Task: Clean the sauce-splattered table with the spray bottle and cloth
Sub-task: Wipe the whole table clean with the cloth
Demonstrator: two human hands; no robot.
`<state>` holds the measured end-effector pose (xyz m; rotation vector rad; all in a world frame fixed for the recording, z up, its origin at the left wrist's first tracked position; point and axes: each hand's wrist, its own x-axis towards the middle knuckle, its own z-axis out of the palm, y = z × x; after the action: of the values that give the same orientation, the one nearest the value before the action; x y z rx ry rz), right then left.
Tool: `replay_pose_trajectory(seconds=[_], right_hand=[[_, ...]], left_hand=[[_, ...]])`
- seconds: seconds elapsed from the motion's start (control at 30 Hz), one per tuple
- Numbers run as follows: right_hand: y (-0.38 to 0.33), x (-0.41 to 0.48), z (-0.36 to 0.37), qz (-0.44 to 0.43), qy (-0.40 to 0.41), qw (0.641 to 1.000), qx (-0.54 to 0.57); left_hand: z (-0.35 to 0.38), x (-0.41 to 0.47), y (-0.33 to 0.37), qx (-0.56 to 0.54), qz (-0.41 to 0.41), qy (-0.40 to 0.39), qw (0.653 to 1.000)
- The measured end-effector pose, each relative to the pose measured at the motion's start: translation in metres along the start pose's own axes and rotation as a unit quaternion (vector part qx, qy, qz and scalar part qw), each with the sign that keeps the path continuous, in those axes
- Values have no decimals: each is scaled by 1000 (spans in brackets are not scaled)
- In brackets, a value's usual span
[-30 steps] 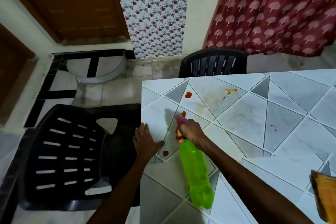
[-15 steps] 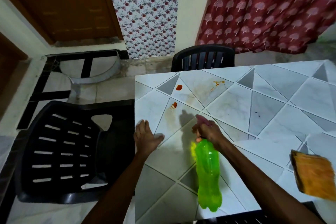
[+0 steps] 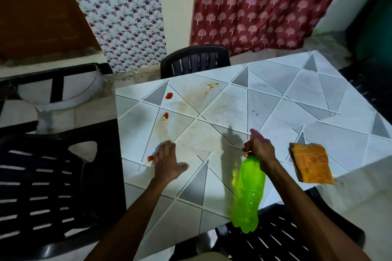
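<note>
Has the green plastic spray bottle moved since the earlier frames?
Yes: the green spray bottle shifted right, away from the red sauce spots, toward the orange cloth.

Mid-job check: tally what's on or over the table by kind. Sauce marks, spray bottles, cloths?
sauce marks: 4
spray bottle: 1
cloth: 1
Total: 6

left hand (image 3: 167, 161): palm down, fingers straight, arm extended | right hand (image 3: 257, 150): fingers curled round spray bottle (image 3: 248, 193) neck
</note>
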<state>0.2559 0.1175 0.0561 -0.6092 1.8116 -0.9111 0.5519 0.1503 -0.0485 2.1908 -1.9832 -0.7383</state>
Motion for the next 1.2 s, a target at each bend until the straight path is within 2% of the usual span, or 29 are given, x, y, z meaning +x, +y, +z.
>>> replay_pose_trajectory(seconds=[0.1, 0.27, 0.47, 0.67, 0.87, 0.97, 1.03, 1.1, 1.2], right_hand=[[11, -7, -12, 21, 7, 1000, -2], [27, -37, 5, 11, -119, 989, -90], [53, -75, 53, -28, -208, 956, -204], [53, -113, 95, -63, -300, 914, -267], [62, -133, 106, -69, -424, 830, -355], [73, -144, 96, -95, -422, 799, -416], [77, -150, 87, -112, -392, 791, -457], [75, -147, 74, -116, -346, 802, -472], [71, -128, 41, -99, -322, 844, -416]], left_hand=[[10, -12, 7, 13, 16, -15, 1000], [20, -39, 0, 19, 9, -8, 1000], [27, -83, -40, -13, -84, 48, 995], [31, -131, -68, -40, -182, 75, 980], [34, -163, -76, -82, -263, 83, 958], [39, -173, -74, -104, -271, 92, 953], [41, -178, -71, -110, -272, 93, 951], [42, -180, -67, -115, -271, 97, 951], [49, -181, -55, -117, -258, 95, 954]])
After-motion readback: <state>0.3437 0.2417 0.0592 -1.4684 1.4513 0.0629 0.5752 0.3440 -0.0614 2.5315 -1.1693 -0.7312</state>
